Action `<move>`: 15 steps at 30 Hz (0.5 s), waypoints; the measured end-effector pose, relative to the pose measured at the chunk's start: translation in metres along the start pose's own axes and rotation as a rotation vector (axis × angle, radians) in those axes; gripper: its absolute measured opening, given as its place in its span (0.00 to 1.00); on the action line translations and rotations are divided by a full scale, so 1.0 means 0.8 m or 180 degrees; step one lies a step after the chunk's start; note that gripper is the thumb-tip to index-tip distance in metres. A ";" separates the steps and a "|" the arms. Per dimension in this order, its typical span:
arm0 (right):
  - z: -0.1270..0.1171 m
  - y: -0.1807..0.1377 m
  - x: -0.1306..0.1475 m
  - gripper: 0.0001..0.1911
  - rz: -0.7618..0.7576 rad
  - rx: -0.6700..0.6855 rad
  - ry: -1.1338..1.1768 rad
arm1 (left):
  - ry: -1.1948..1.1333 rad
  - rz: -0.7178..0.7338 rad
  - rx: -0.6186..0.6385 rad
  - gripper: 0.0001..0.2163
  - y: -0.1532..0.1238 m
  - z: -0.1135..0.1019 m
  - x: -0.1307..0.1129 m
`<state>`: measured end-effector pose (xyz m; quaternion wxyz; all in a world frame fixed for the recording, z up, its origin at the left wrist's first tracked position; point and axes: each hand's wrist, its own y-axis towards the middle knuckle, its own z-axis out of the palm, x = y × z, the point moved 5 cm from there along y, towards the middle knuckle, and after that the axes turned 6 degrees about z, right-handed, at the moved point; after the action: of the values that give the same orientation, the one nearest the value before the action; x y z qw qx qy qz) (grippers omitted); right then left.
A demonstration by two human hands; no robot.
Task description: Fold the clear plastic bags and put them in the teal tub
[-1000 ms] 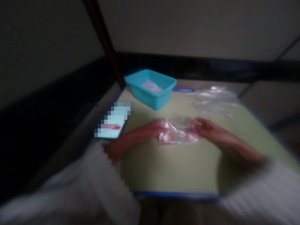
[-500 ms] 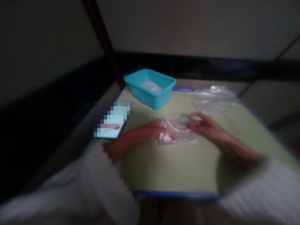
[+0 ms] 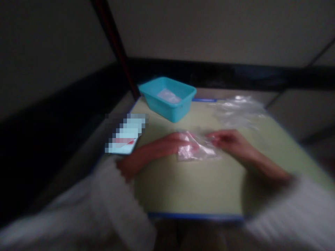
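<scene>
A small clear plastic bag (image 3: 196, 152) with something pinkish-white inside lies on the pale green table (image 3: 199, 188). My left hand (image 3: 176, 142) rests on the bag's left end, fingers curled onto it. My right hand (image 3: 227, 141) pinches the bag's upper right edge with its fingers closed. Both arms wear white knitted sleeves. The picture is dim and blurred, so the bag's contents are hard to name.
A turquoise plastic tub (image 3: 168, 98) with something white in it stands at the table's far left. A heap of clear plastic bags (image 3: 239, 111) lies at the far right. A blurred-out flat object (image 3: 125, 134) sits at the left edge. Dark walls surround the table.
My right hand lifted and spread its fingers half a second ago, then came back down and closed on the bag's right edge. My left hand stayed on the bag.
</scene>
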<state>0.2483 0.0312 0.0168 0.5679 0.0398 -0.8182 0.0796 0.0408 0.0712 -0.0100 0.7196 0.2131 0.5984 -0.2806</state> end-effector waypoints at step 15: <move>-0.001 0.002 -0.003 0.16 -0.0307 -0.0219 -0.0810 | 0.1673 0.0732 -0.0898 0.17 0.020 -0.037 -0.007</move>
<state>0.2497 0.0326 0.0149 0.4637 0.0695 -0.8831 0.0185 0.0282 0.1030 -0.0103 0.5899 0.2426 0.7687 -0.0471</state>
